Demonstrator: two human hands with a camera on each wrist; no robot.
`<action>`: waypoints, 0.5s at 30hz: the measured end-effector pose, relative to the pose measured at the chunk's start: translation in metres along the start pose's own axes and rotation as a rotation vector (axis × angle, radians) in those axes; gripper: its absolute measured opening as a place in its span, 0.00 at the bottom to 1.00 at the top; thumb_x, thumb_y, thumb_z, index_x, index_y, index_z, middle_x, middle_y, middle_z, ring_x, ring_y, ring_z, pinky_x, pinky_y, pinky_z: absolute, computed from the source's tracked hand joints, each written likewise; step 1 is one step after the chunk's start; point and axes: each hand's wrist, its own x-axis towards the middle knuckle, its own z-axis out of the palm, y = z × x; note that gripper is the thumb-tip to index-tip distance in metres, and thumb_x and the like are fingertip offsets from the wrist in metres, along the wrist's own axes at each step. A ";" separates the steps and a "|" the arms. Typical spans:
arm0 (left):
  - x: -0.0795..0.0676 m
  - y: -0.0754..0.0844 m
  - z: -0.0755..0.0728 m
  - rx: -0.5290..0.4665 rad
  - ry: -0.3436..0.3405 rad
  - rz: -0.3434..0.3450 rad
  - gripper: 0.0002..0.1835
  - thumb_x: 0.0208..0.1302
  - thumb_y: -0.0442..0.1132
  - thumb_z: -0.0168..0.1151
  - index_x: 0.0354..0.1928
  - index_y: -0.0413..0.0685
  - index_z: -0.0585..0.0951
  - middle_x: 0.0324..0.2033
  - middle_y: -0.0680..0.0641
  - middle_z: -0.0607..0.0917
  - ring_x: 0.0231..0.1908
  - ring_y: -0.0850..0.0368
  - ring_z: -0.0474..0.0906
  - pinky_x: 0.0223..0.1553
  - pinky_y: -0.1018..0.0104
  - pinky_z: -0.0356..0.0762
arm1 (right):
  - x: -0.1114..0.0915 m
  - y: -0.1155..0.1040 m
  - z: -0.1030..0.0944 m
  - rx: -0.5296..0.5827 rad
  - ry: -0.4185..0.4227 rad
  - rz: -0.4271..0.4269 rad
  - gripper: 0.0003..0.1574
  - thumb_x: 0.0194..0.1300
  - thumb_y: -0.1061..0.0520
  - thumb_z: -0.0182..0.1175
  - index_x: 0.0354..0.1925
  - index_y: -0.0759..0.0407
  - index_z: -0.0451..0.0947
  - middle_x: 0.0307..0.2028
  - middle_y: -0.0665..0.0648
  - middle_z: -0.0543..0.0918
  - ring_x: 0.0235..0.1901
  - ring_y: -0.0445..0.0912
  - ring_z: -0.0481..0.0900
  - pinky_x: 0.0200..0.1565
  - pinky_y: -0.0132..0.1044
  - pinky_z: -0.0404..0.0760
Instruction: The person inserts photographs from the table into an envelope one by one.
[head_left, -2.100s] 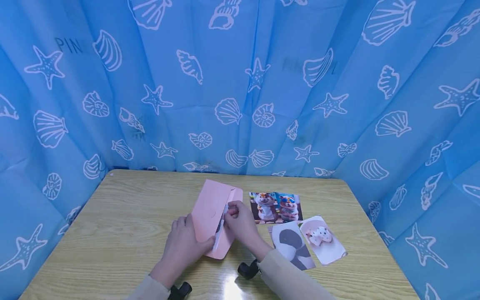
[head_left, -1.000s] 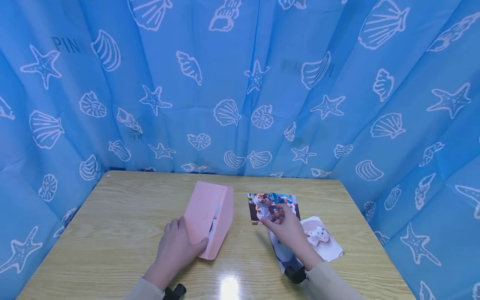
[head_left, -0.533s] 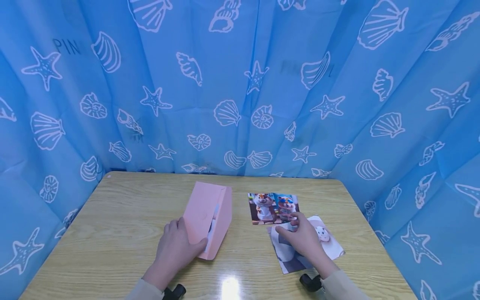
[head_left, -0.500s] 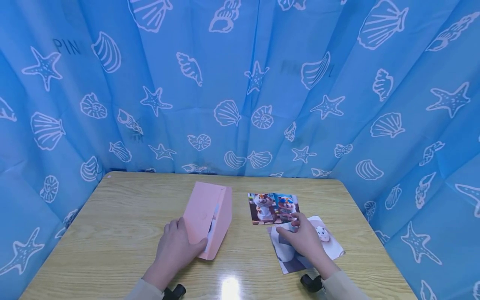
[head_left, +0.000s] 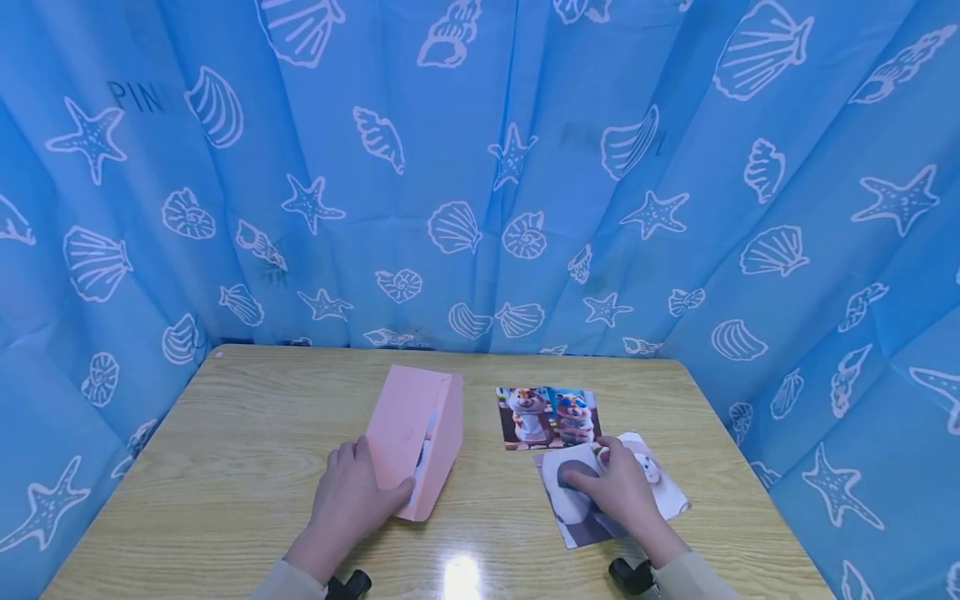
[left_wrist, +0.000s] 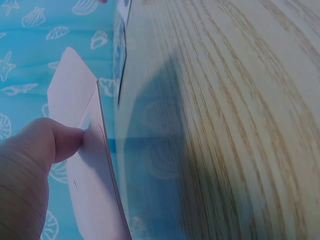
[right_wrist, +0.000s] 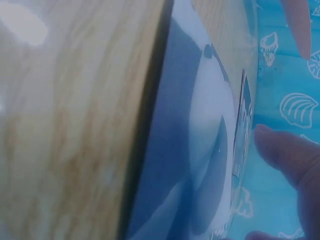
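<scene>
My left hand (head_left: 352, 492) grips a pink envelope (head_left: 401, 408) by its near left side, the thumb at the slit under the open flap. A pale and dark edge of something inside shows in that slit. In the left wrist view the envelope (left_wrist: 95, 185) is tilted up from the table, with the thumb against it. My right hand (head_left: 622, 492) hovers over a grey-and-white photo card (head_left: 577, 525), thumb and fingers apart. The right wrist view has the thumb (right_wrist: 280, 150) off the card's surface (right_wrist: 200, 135).
A card with two dressed-up hamsters (head_left: 532, 417) lies just beyond the right hand. Another card with small white animals (head_left: 671, 496) lies partly beneath the grey-and-white one. The wooden table (head_left: 255, 433) ends at a blue shell-patterned curtain (head_left: 480, 167).
My right hand has left the envelope's slit, crossed over the hamster card and come down toward the grey-and-white card. The left hand keeps the envelope, now tilted with its flap raised.
</scene>
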 end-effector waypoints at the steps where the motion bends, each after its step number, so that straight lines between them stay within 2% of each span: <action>1: 0.000 0.000 0.000 -0.001 0.000 -0.002 0.54 0.47 0.68 0.65 0.60 0.24 0.67 0.49 0.31 0.73 0.47 0.40 0.69 0.42 0.46 0.75 | 0.000 0.001 0.001 -0.006 -0.002 0.005 0.59 0.49 0.37 0.73 0.65 0.70 0.61 0.52 0.70 0.75 0.51 0.60 0.74 0.48 0.55 0.75; 8: -0.001 0.000 0.001 0.001 0.012 0.001 0.54 0.46 0.68 0.65 0.60 0.25 0.67 0.48 0.31 0.74 0.47 0.40 0.69 0.42 0.46 0.76 | -0.001 0.006 0.006 -0.028 -0.010 0.027 0.59 0.47 0.43 0.76 0.65 0.72 0.60 0.51 0.72 0.75 0.52 0.62 0.73 0.50 0.58 0.73; 15: 0.000 0.002 0.001 0.002 0.005 -0.007 0.54 0.47 0.68 0.65 0.60 0.25 0.67 0.48 0.32 0.74 0.46 0.41 0.69 0.41 0.47 0.76 | -0.002 0.006 0.009 -0.022 0.009 0.003 0.53 0.49 0.50 0.76 0.63 0.74 0.62 0.49 0.72 0.77 0.51 0.64 0.74 0.50 0.58 0.72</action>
